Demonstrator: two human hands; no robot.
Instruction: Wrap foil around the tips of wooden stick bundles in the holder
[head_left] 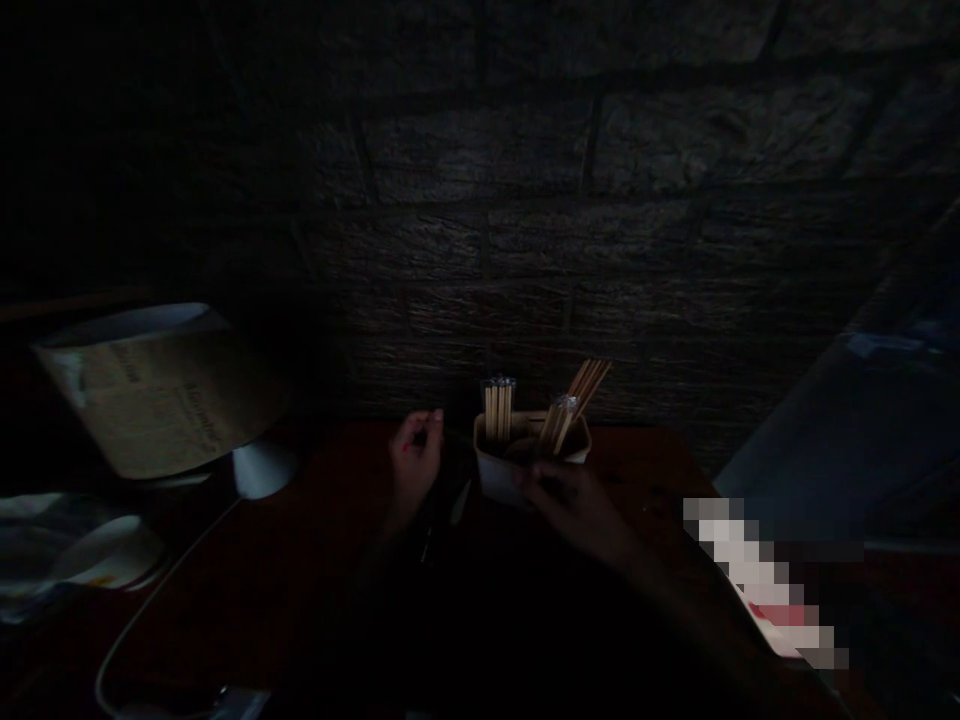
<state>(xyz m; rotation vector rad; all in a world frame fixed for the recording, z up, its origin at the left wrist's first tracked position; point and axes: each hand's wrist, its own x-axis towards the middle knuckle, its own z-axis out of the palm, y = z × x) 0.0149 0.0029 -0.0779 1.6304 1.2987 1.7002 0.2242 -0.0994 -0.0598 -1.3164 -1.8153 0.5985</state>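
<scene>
A light box with an open top stands on the dark table against the wall. Bundles of wooden chopsticks rise from it, some with clear wrapping at the top, others leaning right. My left hand is raised just left of the box, fingers curled in, with a small red spot showing at them. At the box's front right, my right hand has its fingers bent together near the lower wall. Dim light hides what either hand holds, and whether the right one touches the box.
A lamp with a printed shade stands at the left, its white cord running down the table. A white cup-like container lies beside it. Behind rises a rough block wall. A partly pixelated pale flat thing is at the right.
</scene>
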